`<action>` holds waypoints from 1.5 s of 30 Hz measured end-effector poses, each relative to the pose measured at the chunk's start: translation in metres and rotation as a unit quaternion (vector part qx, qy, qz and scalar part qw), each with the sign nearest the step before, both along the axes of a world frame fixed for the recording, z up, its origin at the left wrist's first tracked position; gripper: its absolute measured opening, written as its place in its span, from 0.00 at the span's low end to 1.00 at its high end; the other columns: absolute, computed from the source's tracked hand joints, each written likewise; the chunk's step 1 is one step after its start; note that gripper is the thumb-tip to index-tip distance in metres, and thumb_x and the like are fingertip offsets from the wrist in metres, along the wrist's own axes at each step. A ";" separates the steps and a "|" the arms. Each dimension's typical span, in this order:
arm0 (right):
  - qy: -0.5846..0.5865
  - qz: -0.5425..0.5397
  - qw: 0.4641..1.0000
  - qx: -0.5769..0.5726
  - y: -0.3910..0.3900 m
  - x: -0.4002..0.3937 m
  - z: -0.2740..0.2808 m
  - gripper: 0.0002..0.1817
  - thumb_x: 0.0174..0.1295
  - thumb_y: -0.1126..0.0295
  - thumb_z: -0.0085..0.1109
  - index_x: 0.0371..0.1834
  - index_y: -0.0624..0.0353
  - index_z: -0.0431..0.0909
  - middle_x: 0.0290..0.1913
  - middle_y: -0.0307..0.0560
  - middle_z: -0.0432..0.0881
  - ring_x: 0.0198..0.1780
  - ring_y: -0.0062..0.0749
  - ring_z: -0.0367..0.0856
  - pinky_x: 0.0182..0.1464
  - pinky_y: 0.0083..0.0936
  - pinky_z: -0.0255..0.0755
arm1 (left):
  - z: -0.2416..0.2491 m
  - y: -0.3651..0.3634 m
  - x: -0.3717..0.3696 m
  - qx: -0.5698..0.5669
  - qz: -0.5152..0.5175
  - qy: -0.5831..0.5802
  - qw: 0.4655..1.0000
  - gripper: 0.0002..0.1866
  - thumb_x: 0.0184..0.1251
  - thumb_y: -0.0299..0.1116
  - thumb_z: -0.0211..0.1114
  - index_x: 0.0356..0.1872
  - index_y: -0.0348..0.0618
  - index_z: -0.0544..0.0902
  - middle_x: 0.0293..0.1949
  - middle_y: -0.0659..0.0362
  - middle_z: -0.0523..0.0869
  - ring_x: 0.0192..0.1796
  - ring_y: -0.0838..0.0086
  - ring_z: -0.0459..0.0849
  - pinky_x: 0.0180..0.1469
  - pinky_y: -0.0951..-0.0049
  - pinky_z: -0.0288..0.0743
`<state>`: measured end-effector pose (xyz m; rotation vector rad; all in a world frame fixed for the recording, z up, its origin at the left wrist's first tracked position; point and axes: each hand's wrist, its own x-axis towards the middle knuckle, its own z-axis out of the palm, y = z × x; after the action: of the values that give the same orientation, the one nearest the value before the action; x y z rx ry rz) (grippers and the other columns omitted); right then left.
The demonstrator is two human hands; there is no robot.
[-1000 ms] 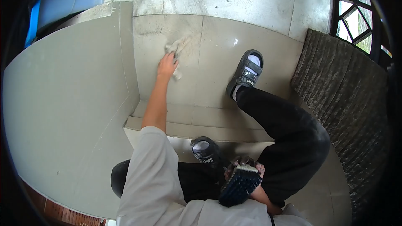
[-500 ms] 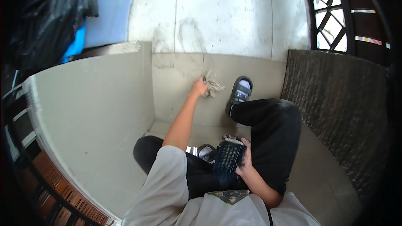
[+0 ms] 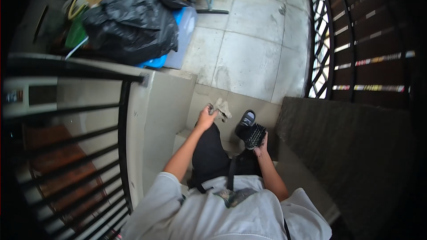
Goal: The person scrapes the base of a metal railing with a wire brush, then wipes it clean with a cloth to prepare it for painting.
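My left hand is stretched forward and grips a crumpled grey rag, held just above the tiled step. My right hand holds a dark scrub brush with its bristles facing up, close to my knee. A foot in a grey sandal rests on the step, between the rag and the brush.
A black metal railing runs along the left. Black rubbish bags and clutter pile up beyond the low wall. A dark mat lies on the right beside a metal gate. Pale paved floor stretches ahead.
The view has risen and pulled back, as if I stood up. My left hand lifted the rag off the tile. The brush stays in my right hand.
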<state>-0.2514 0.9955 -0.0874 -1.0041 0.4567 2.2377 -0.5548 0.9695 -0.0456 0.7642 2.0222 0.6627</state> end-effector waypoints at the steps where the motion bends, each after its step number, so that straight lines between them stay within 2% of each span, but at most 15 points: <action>1: 0.002 -0.038 0.999 -0.003 0.017 0.005 0.021 0.25 0.63 0.46 0.49 0.49 0.55 0.79 0.46 0.44 0.83 0.47 0.39 0.82 0.51 0.42 0.76 | 0.031 -0.006 -0.005 0.026 0.050 -0.032 0.998 0.31 0.59 0.45 0.66 0.57 0.32 0.72 0.48 0.42 0.82 0.53 0.59 0.81 0.56 0.67 0.72; 4: -0.022 0.010 0.995 0.102 0.063 0.014 0.083 0.26 0.64 0.46 0.45 0.52 0.53 0.77 0.49 0.43 0.82 0.46 0.40 0.81 0.49 0.44 0.76 | 0.139 -0.028 -0.015 0.073 0.175 -0.023 0.982 0.37 0.60 0.49 0.66 0.61 0.30 0.67 0.56 0.45 0.78 0.59 0.61 0.77 0.60 0.67 0.68; 6: 0.080 0.073 0.975 0.194 0.097 0.028 0.087 0.25 0.64 0.47 0.46 0.54 0.52 0.76 0.50 0.44 0.82 0.49 0.41 0.80 0.52 0.41 0.75 | 0.201 -0.052 -0.029 0.191 0.224 -0.246 0.924 0.40 0.61 0.61 0.58 0.64 0.38 0.67 0.61 0.51 0.74 0.64 0.64 0.71 0.64 0.65 0.64; 8: 0.027 0.071 0.965 0.251 0.123 0.025 0.102 0.24 0.64 0.48 0.45 0.55 0.51 0.76 0.51 0.44 0.81 0.50 0.41 0.80 0.53 0.45 0.74 | 0.252 -0.071 -0.032 0.291 0.388 -0.510 0.710 0.42 0.59 0.67 0.54 0.64 0.42 0.67 0.61 0.53 0.74 0.64 0.64 0.71 0.65 0.60 0.64; 10: 0.024 0.061 0.963 0.262 0.142 0.018 0.104 0.24 0.63 0.48 0.47 0.53 0.52 0.77 0.52 0.44 0.80 0.52 0.42 0.78 0.56 0.48 0.71 | 0.250 -0.086 -0.036 0.319 0.411 -0.517 0.680 0.43 0.59 0.69 0.53 0.65 0.44 0.68 0.62 0.54 0.73 0.64 0.64 0.71 0.65 0.58 0.64; 12: -0.077 0.029 0.978 0.193 0.156 0.007 0.091 0.24 0.61 0.48 0.47 0.50 0.53 0.78 0.47 0.43 0.81 0.45 0.42 0.80 0.49 0.46 0.75 | 0.243 -0.094 -0.037 0.341 0.429 -0.527 0.650 0.43 0.58 0.71 0.51 0.65 0.47 0.68 0.62 0.55 0.73 0.64 0.64 0.71 0.65 0.56 0.65; 14: -0.047 0.049 0.976 0.208 0.160 -0.004 0.084 0.25 0.60 0.48 0.49 0.51 0.54 0.77 0.50 0.44 0.81 0.49 0.44 0.79 0.53 0.48 0.73 | 0.234 -0.086 -0.038 0.270 0.434 -0.582 0.632 0.41 0.58 0.67 0.56 0.65 0.50 0.67 0.63 0.55 0.72 0.64 0.65 0.72 0.64 0.57 0.66; 20: -0.041 0.060 0.979 0.193 0.156 -0.051 0.096 0.24 0.57 0.49 0.53 0.51 0.53 0.78 0.50 0.45 0.81 0.49 0.45 0.79 0.54 0.48 0.73 | 0.214 -0.077 -0.074 0.252 0.398 -0.439 0.765 0.32 0.59 0.49 0.67 0.62 0.45 0.71 0.57 0.58 0.78 0.58 0.68 0.77 0.61 0.65 0.70; 22: 0.144 0.091 0.963 0.208 0.156 -0.077 0.105 0.22 0.58 0.50 0.51 0.48 0.51 0.79 0.46 0.41 0.82 0.43 0.36 0.81 0.46 0.40 0.76 | 0.214 -0.082 -0.096 0.235 0.427 -0.266 0.832 0.26 0.61 0.43 0.67 0.58 0.43 0.73 0.52 0.59 0.81 0.54 0.71 0.80 0.58 0.68 0.73; 24: -0.056 0.051 0.983 0.169 0.146 -0.108 0.120 0.22 0.56 0.48 0.53 0.47 0.49 0.80 0.46 0.40 0.83 0.41 0.37 0.81 0.43 0.40 0.76 | 0.199 -0.105 -0.121 0.206 0.430 -0.272 0.836 0.28 0.60 0.42 0.68 0.59 0.41 0.72 0.52 0.58 0.80 0.54 0.72 0.78 0.57 0.71 0.72; 28: -0.051 0.109 0.978 0.173 0.145 -0.164 0.124 0.23 0.56 0.47 0.52 0.47 0.50 0.80 0.46 0.40 0.83 0.43 0.39 0.81 0.45 0.42 0.77 | 0.181 -0.147 -0.152 0.151 0.419 -0.104 0.889 0.26 0.60 0.42 0.66 0.56 0.39 0.73 0.51 0.58 0.81 0.53 0.72 0.79 0.56 0.72 0.71; 29: -0.076 0.109 0.975 0.179 0.142 -0.182 0.132 0.24 0.56 0.46 0.52 0.47 0.50 0.80 0.46 0.41 0.83 0.43 0.40 0.81 0.45 0.44 0.76 | 0.149 -0.162 -0.160 0.180 0.412 -0.086 0.889 0.24 0.60 0.42 0.66 0.54 0.39 0.75 0.48 0.57 0.82 0.50 0.71 0.80 0.53 0.71 0.72; 32: -0.058 0.117 0.981 0.143 0.149 -0.213 0.125 0.27 0.55 0.44 0.56 0.49 0.51 0.77 0.47 0.44 0.82 0.44 0.42 0.80 0.47 0.46 0.75 | 0.157 -0.175 -0.172 0.108 0.457 -0.143 0.871 0.23 0.59 0.43 0.66 0.50 0.38 0.78 0.45 0.56 0.83 0.47 0.72 0.80 0.51 0.72 0.73; 37: -0.057 0.146 0.976 0.150 0.145 -0.247 0.135 0.28 0.54 0.43 0.57 0.50 0.52 0.77 0.48 0.44 0.81 0.46 0.43 0.79 0.50 0.46 0.74 | 0.097 -0.213 -0.170 -0.031 0.388 0.035 0.920 0.31 0.52 0.51 0.66 0.49 0.34 0.77 0.48 0.39 0.81 0.53 0.47 0.79 0.54 0.58 0.72; 45: -0.015 0.173 0.972 0.159 0.177 -0.251 0.121 0.26 0.54 0.45 0.56 0.48 0.51 0.79 0.47 0.44 0.82 0.46 0.40 0.80 0.52 0.43 0.73 | 0.056 -0.243 -0.120 -0.069 0.480 -0.006 0.875 0.32 0.53 0.51 0.66 0.52 0.35 0.76 0.49 0.41 0.82 0.54 0.50 0.80 0.55 0.59 0.72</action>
<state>-0.5019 1.1722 0.0336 -1.0015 -0.1020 2.4931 -0.6745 0.7267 0.0103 -0.4083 2.3438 1.0301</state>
